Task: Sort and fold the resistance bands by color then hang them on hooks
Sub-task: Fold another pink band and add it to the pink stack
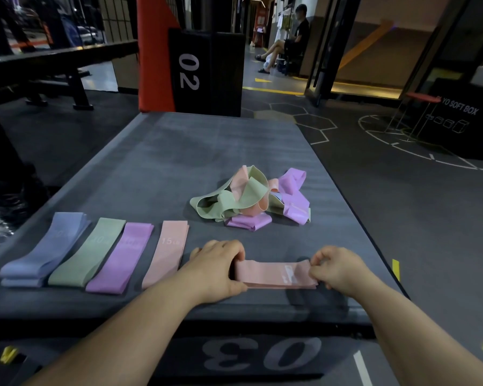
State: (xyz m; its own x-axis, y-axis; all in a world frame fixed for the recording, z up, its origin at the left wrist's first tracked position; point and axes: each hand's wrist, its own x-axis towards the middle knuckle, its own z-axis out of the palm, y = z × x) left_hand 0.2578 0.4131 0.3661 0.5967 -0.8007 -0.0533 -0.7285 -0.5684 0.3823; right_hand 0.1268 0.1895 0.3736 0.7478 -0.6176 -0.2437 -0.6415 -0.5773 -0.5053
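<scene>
Resistance bands: a sorted row, a loose pile and one pink band in hand, all on the grey top of the soft box [179, 162].
Pink band in hand [273, 274]: lies flat and crosswise close to the near edge, right of the middle. It is folded into layers, with white print near its right end.
Left grip [218, 266]: clamped on the left end of that band, fingers curled over the top and thumb at the near side.
Right grip [338, 267]: fingers bent and pinching the band's right end.
Sorted row: four folded lots lie side by side towards the near left corner, each slanting away from the near edge.
Blue stack [42, 246]: nearest the left edge, several bands piled together.
Green folded band [88, 252]: just right of the blue.
Purple folded band [120, 257]: next along.
Pink folded band [166, 253]: last in the row, marked 15, just beside the left grip.
Loose pile [251, 199]: green, pink and purple bands tangled together towards the right edge, about halfway back, apart from both hands.
Black box [204, 71]: stands beyond the far edge, marked 02.
Seated person [290, 37]: far back in the room.
</scene>
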